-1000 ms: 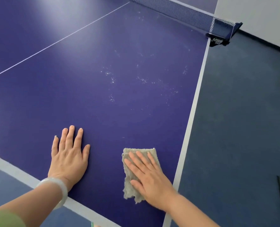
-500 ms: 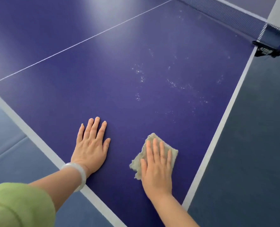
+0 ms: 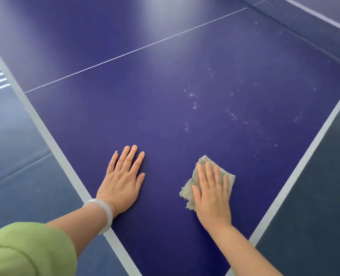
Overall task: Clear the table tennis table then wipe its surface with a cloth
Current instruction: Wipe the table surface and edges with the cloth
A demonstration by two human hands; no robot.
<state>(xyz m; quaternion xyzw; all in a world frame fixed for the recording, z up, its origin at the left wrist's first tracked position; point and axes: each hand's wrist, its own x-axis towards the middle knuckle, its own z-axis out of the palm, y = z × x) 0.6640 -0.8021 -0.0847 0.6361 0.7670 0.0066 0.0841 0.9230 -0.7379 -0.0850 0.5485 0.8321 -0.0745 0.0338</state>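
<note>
Nearest the camera, a green sleeve [image 3: 26, 250] covered the left arm, and a pale bracelet [image 3: 103, 212] sat on that wrist. The left hand [image 3: 123, 182] lay palm down on the blue desk [image 3: 165, 116], its fingers [image 3: 129, 158] straight, close together and holding nothing. Its wrist crossed the white end band [image 3: 69, 168] that ran just to the left of those fingers.

To the right, well apart from it, the right hand [image 3: 213, 194] pressed flat on a grey cloth [image 3: 189, 188]. Its fingers were extended on top of the cloth, not curled round it. Cloth corners showed ahead of the fingertips and to either side. The white side band [image 3: 296, 176] ran to the right of the cloth, with a strip of bare blue between them. Dark floor [image 3: 314, 206] lay beyond both bands.

Ahead of both sets of fingers, the surface opened wide and bare. White specks [image 3: 232, 116] were scattered ahead and to the right of the right fingers. Farther off, the thin centre line [image 3: 135, 51] crossed ahead of the left fingers. The net [image 3: 304, 26] closed the far right end.
</note>
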